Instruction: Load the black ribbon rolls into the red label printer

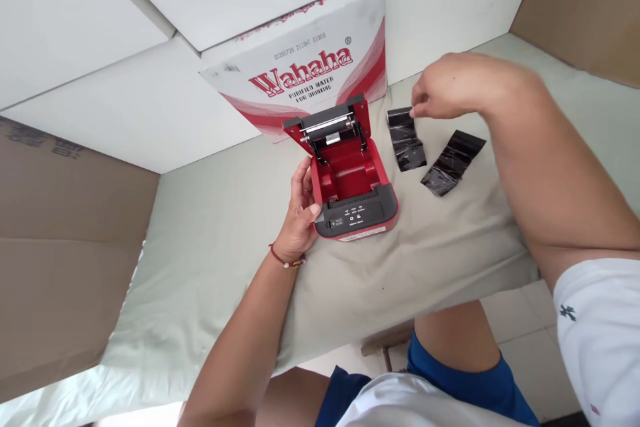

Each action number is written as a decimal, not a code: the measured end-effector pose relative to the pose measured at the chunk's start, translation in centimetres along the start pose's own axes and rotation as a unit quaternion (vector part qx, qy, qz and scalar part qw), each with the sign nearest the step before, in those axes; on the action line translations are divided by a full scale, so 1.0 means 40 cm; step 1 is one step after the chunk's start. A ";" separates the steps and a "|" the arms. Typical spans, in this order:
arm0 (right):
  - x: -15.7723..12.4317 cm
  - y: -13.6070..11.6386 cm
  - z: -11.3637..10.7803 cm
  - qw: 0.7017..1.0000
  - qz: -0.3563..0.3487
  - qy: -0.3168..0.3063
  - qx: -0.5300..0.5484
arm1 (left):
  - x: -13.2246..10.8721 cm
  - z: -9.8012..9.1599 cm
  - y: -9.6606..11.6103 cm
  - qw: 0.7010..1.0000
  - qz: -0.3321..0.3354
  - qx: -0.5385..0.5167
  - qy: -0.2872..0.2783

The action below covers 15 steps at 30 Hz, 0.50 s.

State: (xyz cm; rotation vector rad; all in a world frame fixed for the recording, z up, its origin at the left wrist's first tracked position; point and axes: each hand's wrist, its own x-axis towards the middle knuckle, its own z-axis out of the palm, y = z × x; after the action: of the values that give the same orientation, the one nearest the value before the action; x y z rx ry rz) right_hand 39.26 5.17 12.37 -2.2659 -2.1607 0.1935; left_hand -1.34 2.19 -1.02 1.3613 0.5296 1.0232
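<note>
Carton (pixel 295 60) behind printer (pixel 353 177), black strips (pixel 407 141) beside

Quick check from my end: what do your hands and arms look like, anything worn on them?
Both hands are bare, no gloves. The left hand has a thin red cord bracelet with pale beads at its wrist. The right hand has a bare wrist; a white sleeve with a small dark mark covers that upper arm.

The printer (pixel 356 213) is red and black, strips (pixel 406 142) are glossy black, box (pixel 295 47) is white with red swooshes, cloth's (pixel 215 227) pale grey-green, and I'm seeing blue shorts (pixel 487 387).
</note>
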 end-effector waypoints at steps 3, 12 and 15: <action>0.044 -0.036 0.029 1.000 -0.005 -0.022 -0.001 | 0.000 -0.001 0.000 1.000 -0.003 -0.001 0.000; 0.078 -0.114 0.030 0.993 0.032 -0.105 -0.054 | -0.003 0.006 0.010 1.000 -0.009 -0.007 -0.005; 0.066 -0.122 0.014 0.992 -0.006 -0.114 -0.056 | -0.003 0.005 0.009 1.000 -0.012 -0.005 0.000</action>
State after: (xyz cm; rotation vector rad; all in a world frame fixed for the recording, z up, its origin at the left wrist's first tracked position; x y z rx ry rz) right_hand 34.45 7.99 12.00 -2.3963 -2.3500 0.3549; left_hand -1.36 1.94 -0.66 1.3435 0.5392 1.0048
